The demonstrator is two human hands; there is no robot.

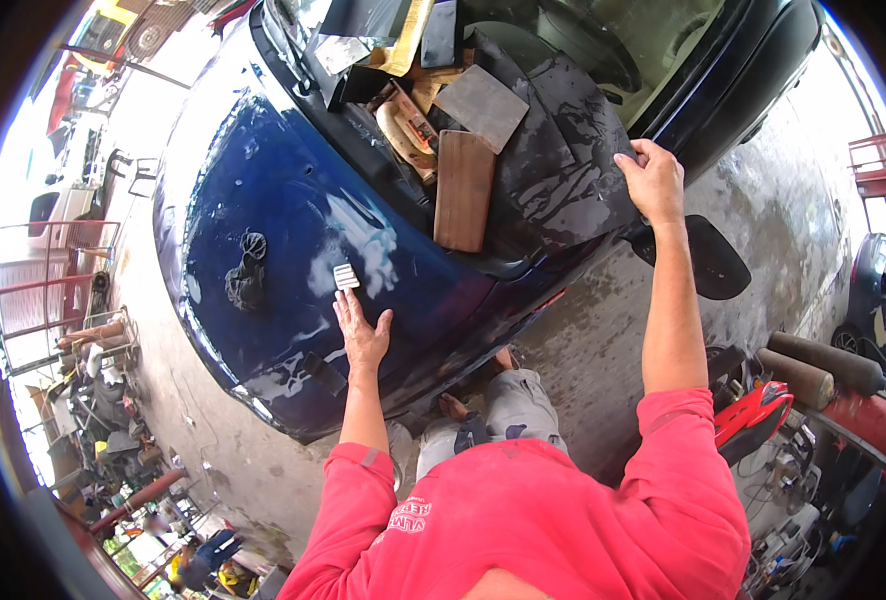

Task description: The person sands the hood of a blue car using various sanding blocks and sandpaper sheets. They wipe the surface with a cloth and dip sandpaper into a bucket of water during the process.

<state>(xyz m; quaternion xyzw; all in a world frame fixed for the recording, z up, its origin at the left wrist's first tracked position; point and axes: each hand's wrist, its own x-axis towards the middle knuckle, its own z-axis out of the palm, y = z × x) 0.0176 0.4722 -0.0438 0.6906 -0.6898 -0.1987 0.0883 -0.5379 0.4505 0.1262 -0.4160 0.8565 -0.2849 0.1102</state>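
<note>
My left hand (pixel 363 338) lies on the dark blue car hood (pixel 283 210), fingers stretched forward and thumb out to the side. Its fingertips meet a small white block with dark slots (pixel 346 277), just below a pale, whitish patch (pixel 363 240) on the paint. Over by the windshield's right side, my right hand (pixel 655 183) has its fingers curled together at the edge of a dark sheet (pixel 573 150) spread over the glass. What those fingers grip, if anything, is hidden. A crumpled dark cloth (pixel 248 272) rests on the hood, left of the white block.
At the windshield's base lie a brown block (pixel 463 190), a grey flat sheet (pixel 481 107) and a saw-like tool with a tan handle (pixel 403 130). A side mirror (pixel 713 258) juts out beneath my right forearm. Cylinders (pixel 798 378) and a red part (pixel 753 420) are at the right.
</note>
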